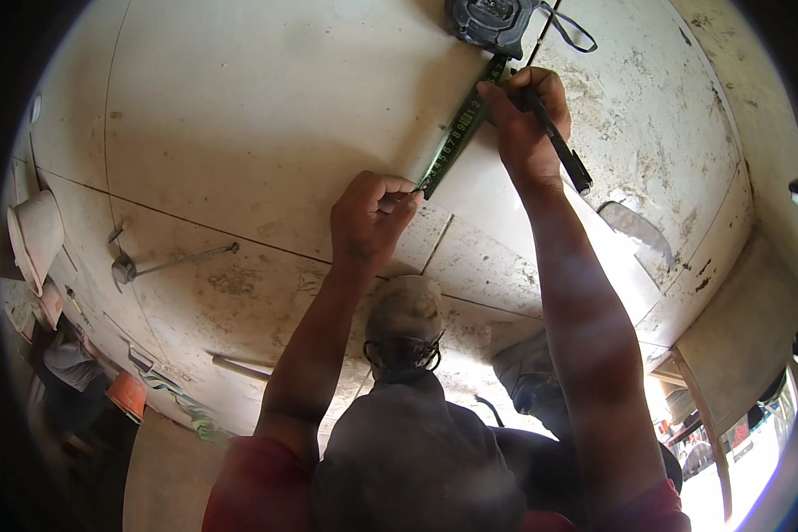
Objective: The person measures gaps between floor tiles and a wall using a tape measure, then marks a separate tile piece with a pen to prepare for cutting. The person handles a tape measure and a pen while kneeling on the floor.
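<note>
A black tape measure (pixel 490 22) with a wrist strap lies at the top of the head view. Its green blade (pixel 452 142) runs down and left across a dirty white surface (pixel 266 97). My left hand (pixel 372 213) pinches the blade's free end between thumb and fingers. Against the blade, close to the case, rests my right hand (pixel 532 124). A black pen (pixel 559 142) is held in it, one end slanting down to the right past the wrist. The fingers hide the pen's other end.
A long thin metal tool (pixel 168 265) lies to the left. Farther left are a cream curved object (pixel 37 232) and an orange container (pixel 127 396). A grey blade-shaped piece (pixel 637 230) lies right of my forearm. A brown board (pixel 731 355) stands at the right edge.
</note>
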{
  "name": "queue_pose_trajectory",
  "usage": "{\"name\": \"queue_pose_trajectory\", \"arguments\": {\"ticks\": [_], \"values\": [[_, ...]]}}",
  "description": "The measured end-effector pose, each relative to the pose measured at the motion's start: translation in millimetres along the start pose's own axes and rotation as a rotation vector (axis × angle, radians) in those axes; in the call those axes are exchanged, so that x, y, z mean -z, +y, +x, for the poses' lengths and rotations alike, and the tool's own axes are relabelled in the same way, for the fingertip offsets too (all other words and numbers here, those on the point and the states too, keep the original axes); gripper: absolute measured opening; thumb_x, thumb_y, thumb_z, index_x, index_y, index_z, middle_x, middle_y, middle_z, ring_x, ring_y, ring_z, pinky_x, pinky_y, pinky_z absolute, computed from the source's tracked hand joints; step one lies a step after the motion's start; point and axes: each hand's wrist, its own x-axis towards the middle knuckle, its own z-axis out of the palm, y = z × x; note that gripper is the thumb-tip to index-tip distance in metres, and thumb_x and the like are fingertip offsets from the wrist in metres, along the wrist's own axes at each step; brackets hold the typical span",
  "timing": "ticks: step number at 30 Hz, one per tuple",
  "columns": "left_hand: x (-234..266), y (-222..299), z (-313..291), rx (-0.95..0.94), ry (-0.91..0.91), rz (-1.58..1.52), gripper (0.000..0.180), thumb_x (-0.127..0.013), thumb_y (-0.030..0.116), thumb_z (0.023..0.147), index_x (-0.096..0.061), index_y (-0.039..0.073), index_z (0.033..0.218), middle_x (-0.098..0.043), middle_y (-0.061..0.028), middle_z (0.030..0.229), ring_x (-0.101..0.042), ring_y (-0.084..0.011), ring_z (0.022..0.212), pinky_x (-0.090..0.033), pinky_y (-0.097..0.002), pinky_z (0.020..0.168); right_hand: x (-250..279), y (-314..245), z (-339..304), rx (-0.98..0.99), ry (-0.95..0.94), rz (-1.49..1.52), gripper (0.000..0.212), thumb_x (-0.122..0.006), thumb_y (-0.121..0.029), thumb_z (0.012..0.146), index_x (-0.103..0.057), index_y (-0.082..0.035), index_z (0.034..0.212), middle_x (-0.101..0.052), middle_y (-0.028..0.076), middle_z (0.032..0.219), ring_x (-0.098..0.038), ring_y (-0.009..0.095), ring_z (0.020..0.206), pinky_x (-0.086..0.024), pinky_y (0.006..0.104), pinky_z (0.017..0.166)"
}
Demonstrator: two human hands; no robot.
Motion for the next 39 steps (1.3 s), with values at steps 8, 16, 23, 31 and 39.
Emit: {"name": "queue_pose_trajectory", "arguments": {"ticks": [8, 16, 23, 31, 39], "values": [[-0.4, -1.6, 0.3, 0.001, -0.002, -0.026, 0.013, -0.075, 0.008, 0.085, -0.066, 0.002, 0.092, -0.065, -0.0083, 0.087, -0.066, -0.0134, 0.070, -0.054, -0.0268, 0.064, -0.8, 5.0, 1.6, -0.031, 0.027, 0.028, 0.032, -0.083, -0.014, 0.075, -0.055, -0.008, 0.090, -0.063, 0.004, 0.076, -0.059, 0.012, 0.068, -0.050, 0.0283, 0.066], [-0.7, -1.6, 0.3, 0.006, -0.004, -0.012, 0.013, -0.075, 0.009, 0.085, -0.066, 0.002, 0.092, -0.065, -0.0083, 0.088, -0.067, -0.0138, 0.072, -0.055, -0.0267, 0.065, 0.1, 5.2, 1.1, -0.002, -0.007, -0.015, 0.029, -0.077, 0.000, 0.082, -0.051, -0.007, 0.093, -0.060, 0.001, 0.076, -0.056, 0.007, 0.065, -0.049, 0.0222, 0.062], [0.2, -1.2, 0.6, -0.002, -0.018, -0.007, 0.014, -0.075, 0.009, 0.085, -0.065, 0.002, 0.093, -0.065, -0.0088, 0.090, -0.068, -0.0146, 0.073, -0.056, -0.0272, 0.065, 0.8, 3.9, 1.3, -0.072, 0.003, 0.016, 0.031, -0.083, -0.015, 0.075, -0.056, -0.008, 0.090, -0.064, 0.003, 0.076, -0.060, 0.012, 0.069, -0.051, 0.0285, 0.068], [0.3, -1.2, 1.0, 0.028, -0.028, -0.033, 0.013, -0.074, 0.008, 0.085, -0.065, 0.002, 0.093, -0.065, -0.0085, 0.090, -0.068, -0.0143, 0.073, -0.056, -0.0269, 0.065, 1.2, 5.1, 1.2, -0.031, 0.008, 0.013, 0.032, -0.082, -0.014, 0.075, -0.055, -0.008, 0.091, -0.064, 0.003, 0.077, -0.060, 0.012, 0.070, -0.050, 0.0276, 0.068], [1.2, -2.1, 0.8, 0.008, -0.037, -0.021, 0.013, -0.074, 0.008, 0.086, -0.065, 0.002, 0.093, -0.065, -0.0081, 0.090, -0.068, -0.0136, 0.073, -0.056, -0.0267, 0.065, 2.0, 6.4, 0.4, -0.044, -0.017, 0.068, 0.032, -0.082, -0.011, 0.075, -0.055, -0.008, 0.092, -0.063, 0.003, 0.077, -0.059, 0.011, 0.069, -0.050, 0.0270, 0.067]]}}
